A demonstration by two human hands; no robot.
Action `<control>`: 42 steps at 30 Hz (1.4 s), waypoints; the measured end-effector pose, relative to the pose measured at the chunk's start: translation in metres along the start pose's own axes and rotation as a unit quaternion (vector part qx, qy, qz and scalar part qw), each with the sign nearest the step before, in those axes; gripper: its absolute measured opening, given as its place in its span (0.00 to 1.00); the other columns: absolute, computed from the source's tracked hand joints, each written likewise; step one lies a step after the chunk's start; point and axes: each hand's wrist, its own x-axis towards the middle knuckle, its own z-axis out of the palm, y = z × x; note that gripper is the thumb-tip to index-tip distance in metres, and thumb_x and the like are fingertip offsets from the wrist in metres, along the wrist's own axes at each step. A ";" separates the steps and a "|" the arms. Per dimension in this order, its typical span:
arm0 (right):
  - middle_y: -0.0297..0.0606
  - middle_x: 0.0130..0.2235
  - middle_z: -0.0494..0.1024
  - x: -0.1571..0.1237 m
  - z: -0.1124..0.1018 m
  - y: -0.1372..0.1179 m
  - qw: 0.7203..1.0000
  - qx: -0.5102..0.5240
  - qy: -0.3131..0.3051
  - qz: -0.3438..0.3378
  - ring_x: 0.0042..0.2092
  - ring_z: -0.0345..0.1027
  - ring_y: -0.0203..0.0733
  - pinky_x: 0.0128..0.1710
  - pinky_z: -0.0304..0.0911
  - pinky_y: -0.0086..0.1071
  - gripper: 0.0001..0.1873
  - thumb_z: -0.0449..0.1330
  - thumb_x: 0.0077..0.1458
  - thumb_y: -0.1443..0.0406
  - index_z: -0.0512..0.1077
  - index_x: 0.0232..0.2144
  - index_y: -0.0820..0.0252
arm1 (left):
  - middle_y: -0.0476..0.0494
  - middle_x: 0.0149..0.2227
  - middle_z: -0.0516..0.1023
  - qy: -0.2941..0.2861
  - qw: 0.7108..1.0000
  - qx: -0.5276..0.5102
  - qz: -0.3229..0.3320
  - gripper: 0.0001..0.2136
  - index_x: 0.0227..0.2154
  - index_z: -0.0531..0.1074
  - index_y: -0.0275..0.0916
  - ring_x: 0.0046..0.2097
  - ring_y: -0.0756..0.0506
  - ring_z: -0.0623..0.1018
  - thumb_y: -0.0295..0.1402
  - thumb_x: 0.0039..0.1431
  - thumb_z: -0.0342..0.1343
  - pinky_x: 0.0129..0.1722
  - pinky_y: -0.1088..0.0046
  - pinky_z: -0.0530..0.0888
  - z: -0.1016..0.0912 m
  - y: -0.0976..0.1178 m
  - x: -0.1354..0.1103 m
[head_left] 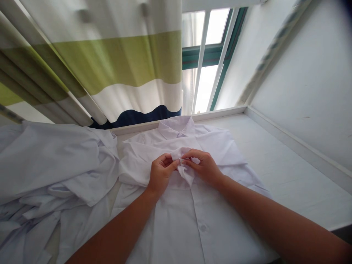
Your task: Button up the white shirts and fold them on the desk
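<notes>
A white button-up shirt (176,223) lies front up, its collar (176,126) pointing away from me. One sleeve (143,156) is laid across its chest, and the cuff (186,176) at its end is raised between my two hands. My left hand (161,172) pinches the cuff from the left side. From the right, my right hand (205,167) pinches the same cuff with thumb and forefinger, the fingertips of both hands nearly meeting. Whatever small part lies between the fingertips is hidden. Lower down the placket, a white button (202,228) shows.
A heap of white garments (60,165) lies to the left, close to the shirt. The white surface (286,157) has a raised edge (297,146) along the right wall. Behind hang striped curtains (118,62) beside a barred window (209,55).
</notes>
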 end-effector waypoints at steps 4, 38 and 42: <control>0.37 0.36 0.79 0.001 -0.001 -0.002 0.999 -0.029 -0.005 -0.029 0.39 0.72 0.43 0.42 0.66 0.37 0.04 0.63 0.59 0.63 0.78 0.34 0.55 | 0.47 0.29 0.78 -0.002 1.000 0.001 0.001 0.12 0.31 0.78 0.35 0.32 0.48 0.76 0.41 0.56 0.64 0.34 0.72 0.77 -0.001 0.000 0.000; 0.33 0.32 0.70 -0.004 0.004 -0.010 0.995 0.026 0.029 0.095 0.34 0.65 0.38 0.36 0.61 0.34 0.09 0.65 0.54 0.59 0.76 0.27 0.58 | 0.48 0.27 0.79 0.048 0.991 0.110 0.062 0.08 0.31 0.82 0.37 0.25 0.52 0.71 0.37 0.54 0.66 0.27 0.76 0.71 0.006 0.008 -0.008; 0.34 0.34 0.72 -0.003 0.002 -0.009 0.993 0.035 0.013 0.112 0.34 0.66 0.38 0.36 0.61 0.34 0.09 0.65 0.53 0.60 0.75 0.26 0.59 | 0.48 0.28 0.80 0.025 0.989 0.131 0.070 0.07 0.32 0.83 0.38 0.27 0.51 0.73 0.36 0.55 0.66 0.29 0.77 0.73 0.006 0.012 -0.009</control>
